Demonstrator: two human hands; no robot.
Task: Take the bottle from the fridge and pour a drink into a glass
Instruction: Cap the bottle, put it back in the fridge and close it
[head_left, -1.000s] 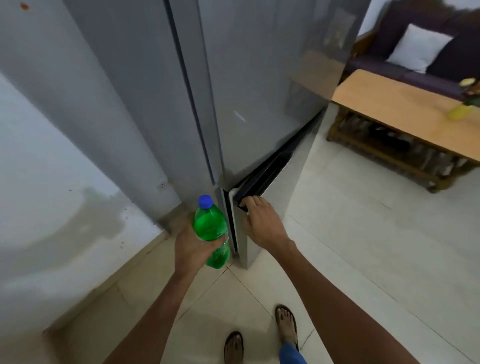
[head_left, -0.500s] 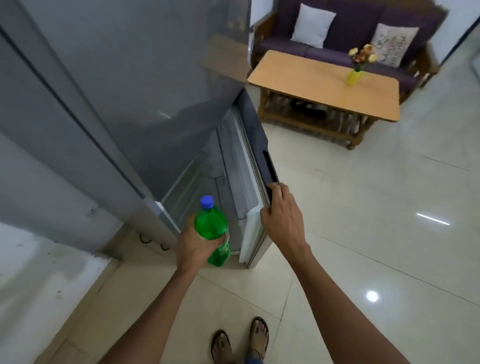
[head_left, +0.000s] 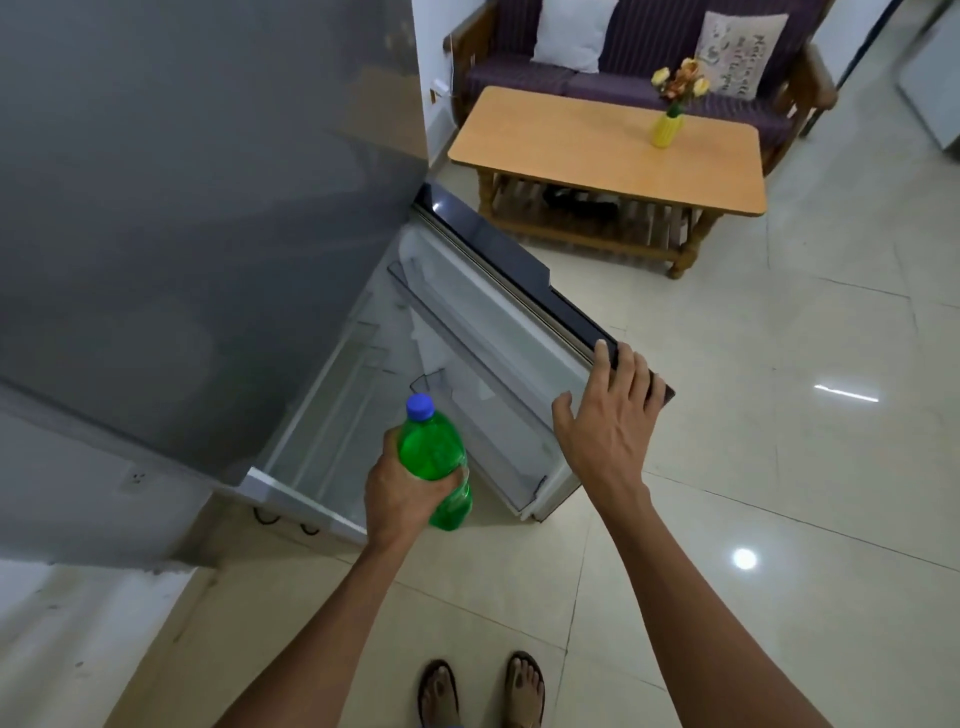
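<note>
My left hand (head_left: 402, 493) is wrapped around the middle of the green plastic bottle with the blue screw cap (head_left: 434, 467), holding it upright just in front of the open fridge. My right hand (head_left: 608, 415) lies spread over the top outer corner of the grey fridge door with its white inner liner (head_left: 498, 332); the fingers (head_left: 631, 371) hook over the dark edge, the palm flat, not clenched. The door stands swung wide, to the right of the bottle, and its shelves look bare from here. Beyond my right hand, well apart, stands the low wooden worktop with a slatted shelf (head_left: 597, 150), carrying a small yellow vase of flowers (head_left: 667, 127). I see no glass anywhere. As I judge it, the bottle is out and the step in hand concerns the door: the next move calls for pushing it closed with my right hand, keeping the bottle clear of its swing, then carrying the bottle off to find a glass.
</note>
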